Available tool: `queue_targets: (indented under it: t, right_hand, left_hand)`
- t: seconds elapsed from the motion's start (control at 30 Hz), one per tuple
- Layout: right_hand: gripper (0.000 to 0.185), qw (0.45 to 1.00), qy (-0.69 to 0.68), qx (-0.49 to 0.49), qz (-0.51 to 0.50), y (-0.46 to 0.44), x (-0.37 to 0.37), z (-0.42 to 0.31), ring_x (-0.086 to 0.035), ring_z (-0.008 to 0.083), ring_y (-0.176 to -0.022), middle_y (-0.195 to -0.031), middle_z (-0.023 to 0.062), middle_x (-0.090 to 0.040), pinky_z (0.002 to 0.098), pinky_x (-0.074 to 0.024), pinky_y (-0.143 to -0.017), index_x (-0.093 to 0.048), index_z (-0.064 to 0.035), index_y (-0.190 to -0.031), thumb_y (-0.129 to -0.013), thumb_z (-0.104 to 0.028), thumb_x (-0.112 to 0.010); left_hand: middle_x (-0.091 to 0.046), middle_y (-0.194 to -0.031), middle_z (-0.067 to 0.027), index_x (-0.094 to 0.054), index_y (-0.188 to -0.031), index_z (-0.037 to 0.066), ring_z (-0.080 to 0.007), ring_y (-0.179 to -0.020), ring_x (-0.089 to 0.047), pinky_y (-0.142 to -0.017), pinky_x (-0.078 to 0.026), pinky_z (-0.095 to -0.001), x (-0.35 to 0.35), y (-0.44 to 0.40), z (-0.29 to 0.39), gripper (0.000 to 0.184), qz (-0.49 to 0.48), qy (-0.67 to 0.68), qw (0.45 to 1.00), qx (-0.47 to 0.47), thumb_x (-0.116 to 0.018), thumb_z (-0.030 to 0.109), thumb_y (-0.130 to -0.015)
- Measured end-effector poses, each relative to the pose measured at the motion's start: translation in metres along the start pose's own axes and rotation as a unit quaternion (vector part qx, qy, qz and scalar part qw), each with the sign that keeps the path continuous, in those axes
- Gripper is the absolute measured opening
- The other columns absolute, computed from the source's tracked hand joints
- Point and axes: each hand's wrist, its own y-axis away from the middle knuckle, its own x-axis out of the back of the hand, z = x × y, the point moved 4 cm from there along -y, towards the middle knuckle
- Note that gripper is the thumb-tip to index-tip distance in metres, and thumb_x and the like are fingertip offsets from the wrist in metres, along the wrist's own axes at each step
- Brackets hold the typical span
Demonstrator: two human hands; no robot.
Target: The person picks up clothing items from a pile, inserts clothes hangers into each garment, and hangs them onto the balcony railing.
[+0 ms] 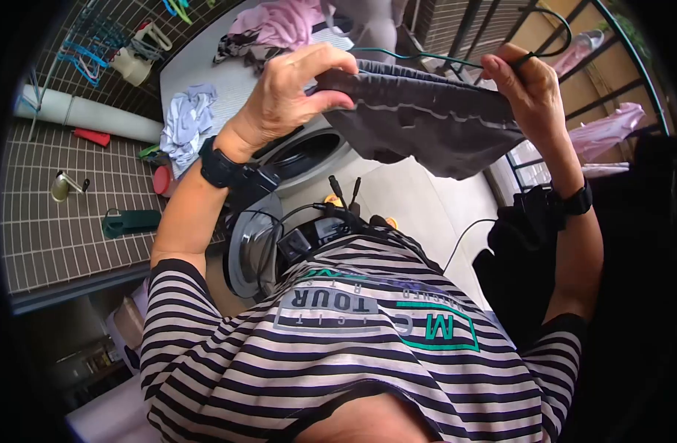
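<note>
A dark grey garment (pixel 427 118) with a gathered elastic waistband is stretched between my two hands at the top centre. My left hand (pixel 290 92) pinches the waistband's left end between thumb and fingers. At the right end, my right hand (pixel 529 92) has its fingers closed around a dark green wire hanger (pixel 420 57) and the edge of the garment. The hanger's wire runs along the top of the waistband, and its hook loops out beyond my right hand. Below the garment's left side is the round opening of a washing machine (pixel 305 156).
Pink clothes (pixel 283 26) and a pale blue cloth (pixel 187 122) lie on the white top at the upper left. The machine's round door (pixel 253 255) stands open near my body. Hangers (pixel 87 63) hang at the left wall; a railing (pixel 615 92) is at the right.
</note>
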Motion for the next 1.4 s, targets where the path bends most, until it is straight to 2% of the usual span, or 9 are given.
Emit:
queue_targets:
  t: [0.3, 0.47, 0.67, 0.77, 0.87, 0.93, 1.13, 1.33, 1.4]
  right_hand:
    - [0.020, 0.993, 0.105, 0.038, 0.028, 0.052, 0.040, 0.000, -0.046, 0.0141, -0.052, -0.058, 0.0066, -0.049, 0.0307, -0.0369, -0.051, -0.059, 0.0005, -0.076, -0.089, -0.014, -0.063]
    - [0.019, 0.989, 0.084, -0.104, 0.056, 0.057, 0.022, 0.010, -0.050, 0.0123, -0.058, -0.062, 0.0061, -0.052, 0.0271, -0.0387, -0.055, -0.061, -0.0004, -0.078, -0.089, -0.015, -0.065]
    - [0.020, 0.975, 0.014, -0.176, 0.132, 0.058, 0.060, 0.042, -0.054, 0.0053, -0.069, -0.070, -0.0004, -0.059, 0.0226, -0.0415, -0.061, -0.065, 0.0015, -0.083, -0.091, -0.017, -0.063]
    - [0.022, 0.968, 0.016, -0.199, 0.154, 0.057, 0.072, 0.055, -0.053, 0.0052, -0.070, -0.071, -0.0012, -0.059, 0.0224, -0.0413, -0.061, -0.065, 0.0018, -0.082, -0.092, -0.017, -0.062]
    - [0.019, 0.961, 0.022, -0.253, 0.113, 0.058, 0.079, 0.060, -0.051, 0.0076, -0.065, -0.077, 0.0014, -0.060, 0.0227, -0.0409, -0.061, -0.066, 0.0015, -0.084, -0.091, -0.016, -0.062]
    - [0.018, 0.983, 0.099, -0.142, 0.064, 0.059, 0.085, 0.065, -0.053, 0.0088, -0.069, -0.084, 0.0023, -0.061, 0.0231, -0.0419, -0.063, -0.064, -0.0004, -0.102, -0.089, -0.013, -0.062]
    - [0.045, 0.928, 0.037, -0.369, -0.033, 0.106, 0.096, 0.085, -0.054, 0.0082, -0.075, -0.086, 0.0022, -0.061, 0.0265, -0.0447, -0.069, -0.049, -0.0042, -0.129, -0.087, -0.004, -0.063]
    - [0.025, 0.916, 0.019, -0.391, 0.087, 0.141, 0.129, 0.077, -0.051, 0.0042, -0.075, -0.085, -0.0011, -0.061, 0.0214, -0.0427, -0.066, -0.059, -0.0006, -0.115, -0.090, -0.002, -0.060]
    - [0.023, 0.899, -0.026, -0.406, 0.163, 0.174, 0.159, 0.073, -0.051, 0.0026, -0.076, -0.084, -0.0037, -0.060, 0.0210, -0.0428, -0.066, -0.060, 0.0007, -0.113, -0.090, -0.003, -0.060]
  left_hand:
    - [-0.059, -0.078, -0.0089, -0.061, -0.089, 0.001, -0.0243, -0.071, -0.060, -0.064, -0.048, -0.0330, -0.050, -0.059, -0.006, 0.031, 0.015, 0.019, 1.000, 0.007, -0.080, 0.006, -0.064]
    - [-0.051, -0.078, -0.0079, -0.063, -0.094, 0.005, -0.0262, -0.075, -0.060, -0.064, -0.050, -0.0366, -0.124, -0.099, 0.030, 0.033, 0.039, -0.080, 0.983, -0.161, -0.074, 0.002, -0.063]
    - [-0.046, -0.127, -0.0086, -0.048, -0.135, 0.019, -0.0277, -0.103, -0.052, -0.088, -0.043, -0.0390, -0.129, -0.137, 0.023, 0.090, 0.076, -0.039, 0.991, -0.100, -0.085, 0.016, -0.053]
    - [-0.062, -0.090, -0.0175, -0.060, -0.111, 0.003, -0.0354, -0.083, -0.057, -0.076, -0.046, -0.0412, -0.160, -0.147, -0.023, 0.052, -0.049, 0.187, 0.981, -0.014, -0.070, 0.042, -0.079]
    - [-0.058, -0.078, -0.0198, -0.060, -0.087, -0.002, -0.0406, -0.073, -0.055, -0.064, -0.044, -0.0417, -0.172, -0.153, -0.026, 0.021, -0.046, 0.232, 0.970, -0.063, -0.069, 0.016, -0.082]
    - [-0.059, -0.077, -0.0179, -0.061, -0.086, -0.001, -0.0385, -0.072, -0.056, -0.063, -0.044, -0.0410, -0.181, -0.154, -0.030, 0.019, -0.004, 0.245, 0.967, -0.075, -0.069, 0.015, -0.081]
    - [-0.058, -0.072, -0.0148, -0.063, -0.084, -0.001, -0.0355, -0.067, -0.055, -0.061, -0.044, -0.0389, -0.191, -0.169, -0.054, 0.018, -0.003, 0.247, 0.967, -0.058, -0.068, 0.016, -0.082]
    - [-0.061, -0.082, -0.0145, -0.062, -0.093, -0.001, -0.0328, -0.079, -0.057, -0.072, -0.045, -0.0381, -0.212, -0.187, -0.037, 0.022, -0.048, 0.309, 0.946, -0.085, -0.069, 0.018, -0.082]
    - [-0.061, -0.108, -0.0154, -0.058, -0.112, 0.001, -0.0309, -0.103, -0.056, -0.090, -0.044, -0.0369, -0.219, -0.191, -0.034, 0.038, -0.074, 0.268, 0.953, -0.122, -0.068, 0.021, -0.082]
